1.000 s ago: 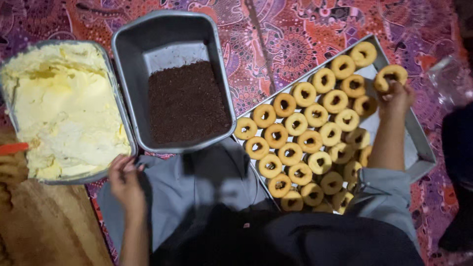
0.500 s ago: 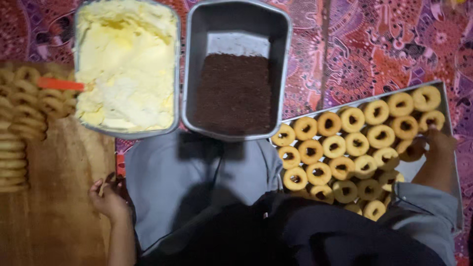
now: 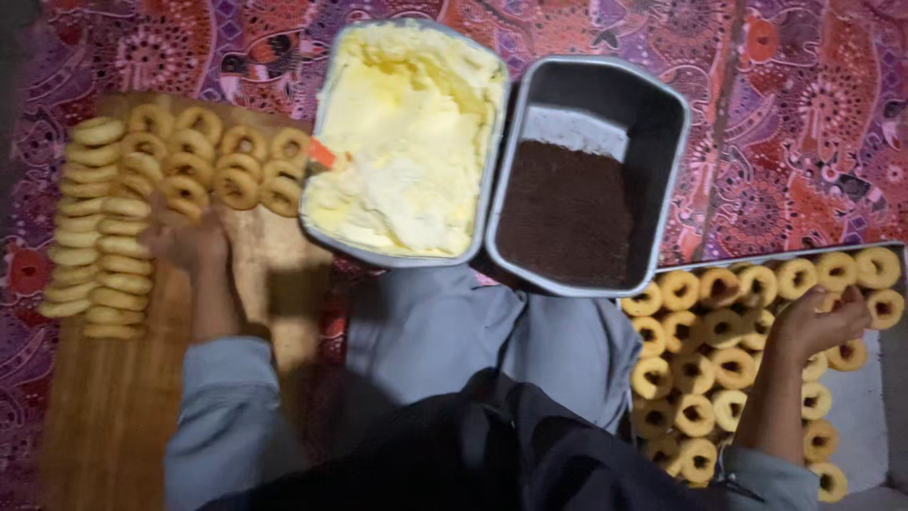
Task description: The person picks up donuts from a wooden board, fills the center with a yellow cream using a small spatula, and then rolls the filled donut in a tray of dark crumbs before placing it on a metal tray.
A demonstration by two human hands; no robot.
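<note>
Patterned red and purple cloth (image 3: 785, 114) covers the floor under everything, and that's all the background we get from the one head view.

Our left hand (image 3: 194, 241) sits on the wooden board (image 3: 123, 416) at the left, right against the plain rings (image 3: 189, 166) lined up in rows there. It's blurry, so we can't tell whether the fingers are curled around a ring or just resting on them.

Our right hand (image 3: 818, 322) is over the metal tray (image 3: 865, 416) on the right, on top of the filled rings (image 3: 700, 369) with dark centres. The fingers are bent down onto one or two near the tray's upper right, but whether they've really pinched one is hard to say, since the hand covers it.

Between the two, up by our knees, are two grey tins side by side and touching. The left tin (image 3: 326, 227) is full of pale yellow cream, with an orange handle (image 3: 322, 153) poking out at its left edge. The right tin (image 3: 662, 189) holds dark brown sprinkles (image 3: 567, 213), piled toward the near end. Grey sleeves and trousers fill the bottom of the shot.
</note>
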